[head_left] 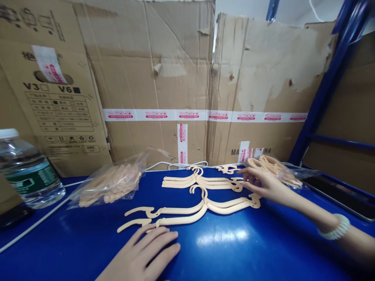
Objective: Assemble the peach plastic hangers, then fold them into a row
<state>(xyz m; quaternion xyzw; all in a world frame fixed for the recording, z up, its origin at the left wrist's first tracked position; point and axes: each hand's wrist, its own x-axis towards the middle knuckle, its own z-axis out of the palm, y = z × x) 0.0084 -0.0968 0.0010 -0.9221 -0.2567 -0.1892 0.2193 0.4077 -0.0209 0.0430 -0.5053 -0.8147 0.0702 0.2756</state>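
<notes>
Between left grip (143,249) and right grip (260,181) — front cream hangers (187,220), blue tabletop (225,257).

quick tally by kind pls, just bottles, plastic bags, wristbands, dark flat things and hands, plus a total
Bottles: 1, the water bottle
Plastic bags: 2, the left bag and right bag
Wristbands: 1, the pale wristband
Dark flat things: 2, the left-edge one and right-edge one
Hands: 2, the left hand and right hand
Total: 8
</notes>
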